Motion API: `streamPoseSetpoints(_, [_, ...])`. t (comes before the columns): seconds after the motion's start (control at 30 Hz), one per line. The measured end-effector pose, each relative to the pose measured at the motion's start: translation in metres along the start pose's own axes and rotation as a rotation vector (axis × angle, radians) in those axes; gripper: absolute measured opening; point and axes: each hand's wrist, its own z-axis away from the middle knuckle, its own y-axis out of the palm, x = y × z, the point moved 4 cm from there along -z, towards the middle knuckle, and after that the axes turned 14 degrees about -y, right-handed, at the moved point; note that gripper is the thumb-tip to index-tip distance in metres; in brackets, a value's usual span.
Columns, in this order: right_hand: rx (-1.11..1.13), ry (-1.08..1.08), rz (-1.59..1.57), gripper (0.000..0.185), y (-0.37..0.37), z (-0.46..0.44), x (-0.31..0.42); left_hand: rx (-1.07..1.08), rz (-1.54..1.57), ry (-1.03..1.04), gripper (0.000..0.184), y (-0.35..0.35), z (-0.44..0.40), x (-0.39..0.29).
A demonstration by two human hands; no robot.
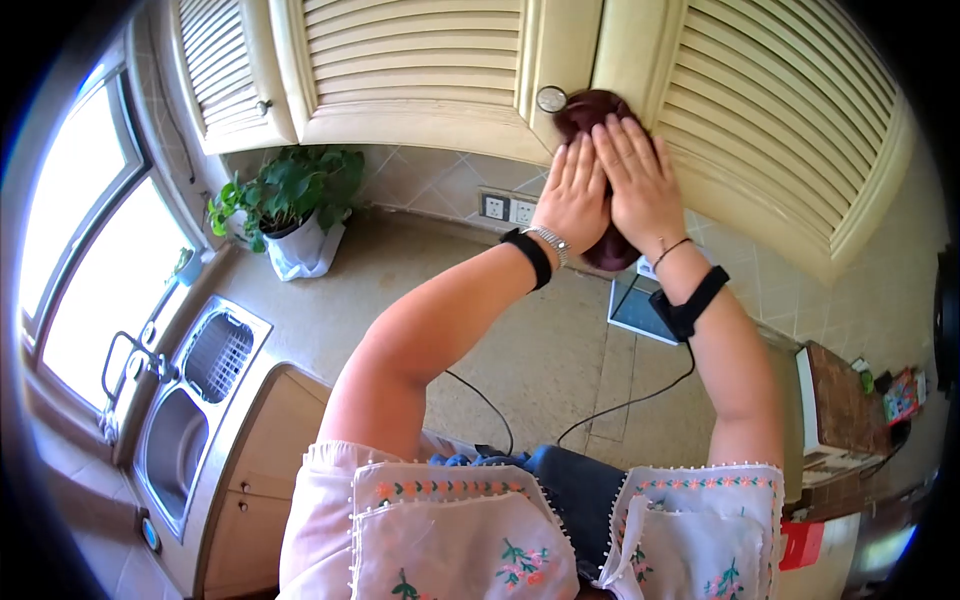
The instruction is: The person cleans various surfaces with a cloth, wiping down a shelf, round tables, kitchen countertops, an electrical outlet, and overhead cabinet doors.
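A dark maroon, glossy piece that looks like a folded cloth (pixel 612 252) lies against the cream louvered cabinet doors, over the seam between two of them. My left hand (pixel 573 198) rests flat on it, fingers stretched upward. Beside it my right hand (pixel 641 188) lies flat too, its fingers straight and its index side close to the left fingertips. The cloth shows above the fingers and below the palms; its middle is hidden under both hands. A round metal knob (pixel 551 99) sits at its upper left edge.
Below the cabinets runs a counter (pixel 450 290) with a potted plant (pixel 295 225), wall sockets (pixel 508 208) and a glass tank-like box (pixel 640 305). A double sink (pixel 200 380) stands by the window at left. Black cables hang between my arms.
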Motion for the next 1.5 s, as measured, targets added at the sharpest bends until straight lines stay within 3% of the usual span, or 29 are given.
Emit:
streamPoseSetpoints(0.33, [-0.216, 0.100, 0.031, 0.046, -0.015, -0.046, -0.038, -0.107, -0.036, -0.003, 0.070, -0.015, -0.059, -0.009])
streamPoseSetpoints(0.6, [-0.166, 0.155, -0.020, 0.048, 0.010, -0.012, -0.003, -0.056, -0.105, -0.004, 0.066, 0.010, -0.016, 0.003])
streamPoseSetpoints(0.87, [-0.133, 0.057, -0.085, 0.046, 0.034, 0.024, 0.020, -0.015, -0.086, -0.032, 0.062, 0.023, 0.022, 0.009])
streamPoseSetpoints(1.03, [-0.203, -0.075, -0.058, 0.042, 0.007, -0.001, -0.008, -0.076, 0.027, -0.024, 0.061, 0.000, 0.000, -0.004])
streamPoseSetpoints(1.2, [-0.254, -0.043, 0.008, 0.041, -0.013, -0.047, -0.049, -0.160, 0.070, -0.044, 0.063, -0.021, -0.061, -0.017])
streamPoseSetpoints(1.5, [-0.317, 0.081, -0.075, 0.041, 0.000, -0.036, -0.037, -0.089, -0.003, -0.052, 0.067, -0.006, -0.049, -0.009])
